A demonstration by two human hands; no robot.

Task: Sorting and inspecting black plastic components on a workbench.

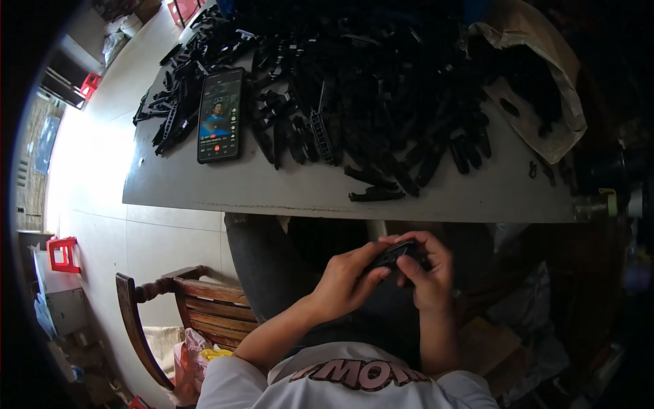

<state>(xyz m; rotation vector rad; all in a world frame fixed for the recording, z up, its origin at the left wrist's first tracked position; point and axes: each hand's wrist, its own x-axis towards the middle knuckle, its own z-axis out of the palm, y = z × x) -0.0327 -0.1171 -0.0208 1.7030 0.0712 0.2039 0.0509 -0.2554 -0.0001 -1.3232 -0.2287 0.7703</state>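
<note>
Over my lap, just short of the table's front edge, both hands grip one small black plastic part point(392, 257). My left hand point(354, 276) pinches its left end between thumb and fingers. Around the right end, my right hand point(430, 273) is closed, its thumb pressed on the near face. The fingers cover much of the part, so its exact kind cannot be made out. Beyond the hands, a large heap of similar black plastic parts point(381, 102) covers much of the table point(272, 191). Two loose black pieces point(375, 194) lie nearest the front edge.
A phone point(219, 116) with a lit screen rests on the parts at the left. An open paper-lined bag point(569, 116) holding black pieces sits at the table's right. A wooden chair point(211, 300) stands to my left, with red stools point(63, 254) farther off.
</note>
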